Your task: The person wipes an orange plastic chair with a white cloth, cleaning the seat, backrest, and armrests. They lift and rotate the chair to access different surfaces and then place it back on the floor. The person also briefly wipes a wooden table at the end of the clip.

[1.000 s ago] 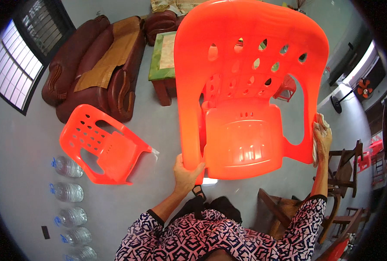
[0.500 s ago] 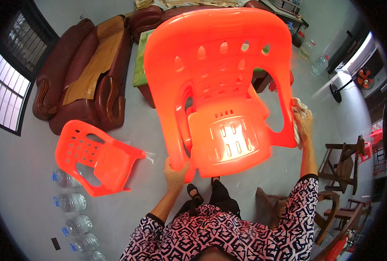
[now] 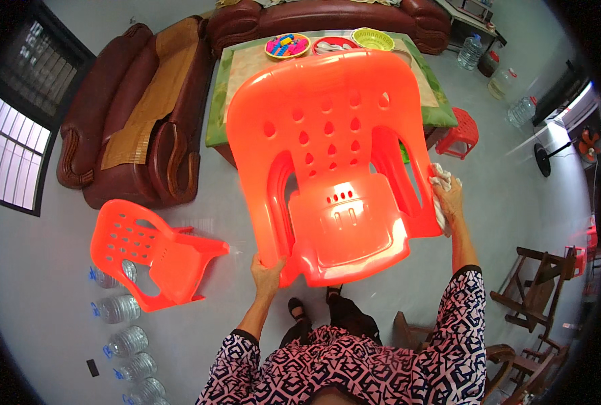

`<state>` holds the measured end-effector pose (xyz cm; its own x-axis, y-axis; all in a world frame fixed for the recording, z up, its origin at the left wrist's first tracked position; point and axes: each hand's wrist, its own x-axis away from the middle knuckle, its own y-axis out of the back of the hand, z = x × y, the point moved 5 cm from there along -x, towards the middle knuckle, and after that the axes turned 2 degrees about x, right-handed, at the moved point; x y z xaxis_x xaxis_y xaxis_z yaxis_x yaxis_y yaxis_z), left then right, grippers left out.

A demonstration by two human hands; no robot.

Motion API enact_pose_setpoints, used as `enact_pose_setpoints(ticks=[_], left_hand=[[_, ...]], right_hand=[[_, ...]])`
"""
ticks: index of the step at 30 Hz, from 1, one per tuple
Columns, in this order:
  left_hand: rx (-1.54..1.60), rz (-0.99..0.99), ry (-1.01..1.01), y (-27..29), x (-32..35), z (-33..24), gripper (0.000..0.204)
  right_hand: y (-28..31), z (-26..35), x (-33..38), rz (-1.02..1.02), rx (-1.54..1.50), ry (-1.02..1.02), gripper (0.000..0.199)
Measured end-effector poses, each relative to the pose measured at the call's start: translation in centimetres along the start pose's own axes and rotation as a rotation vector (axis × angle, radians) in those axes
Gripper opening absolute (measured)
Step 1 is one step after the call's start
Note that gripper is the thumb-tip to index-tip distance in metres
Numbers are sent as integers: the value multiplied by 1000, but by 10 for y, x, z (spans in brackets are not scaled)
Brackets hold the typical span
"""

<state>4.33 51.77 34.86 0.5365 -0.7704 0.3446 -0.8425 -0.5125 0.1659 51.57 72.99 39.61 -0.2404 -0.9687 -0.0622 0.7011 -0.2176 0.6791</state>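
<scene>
While lifted clear of the floor [image 3: 57,324], the orange plastic chair [image 3: 334,169] hangs before the person: left hand [image 3: 267,273] clamped on its front corner, right hand [image 3: 447,199] clamped on its armrest with a white cloth [image 3: 441,177]. Second orange chair [image 3: 155,253] lies left, near water bottles [image 3: 121,344].

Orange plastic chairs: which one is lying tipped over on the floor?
The smaller-looking orange plastic chair at left, beside the clear water bottles, lies tipped over, untouched. The other orange plastic chair is held up by the left hand and right hand.
</scene>
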Motion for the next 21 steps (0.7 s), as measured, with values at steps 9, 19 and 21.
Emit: enact_pose_setpoints(ticks=[9,19,21], left_hand=[[-116,45,-2,-3,-53,82,44],[-371,5,-34,-4,-42,60,55],[-37,18,122,-5,-44,74,53]], right_hand=[[-61,-61,-18,93,-15,-34,39],[-107,32,15,-102,-308,228,41],[-158,88,46,150,-141,159,44]])
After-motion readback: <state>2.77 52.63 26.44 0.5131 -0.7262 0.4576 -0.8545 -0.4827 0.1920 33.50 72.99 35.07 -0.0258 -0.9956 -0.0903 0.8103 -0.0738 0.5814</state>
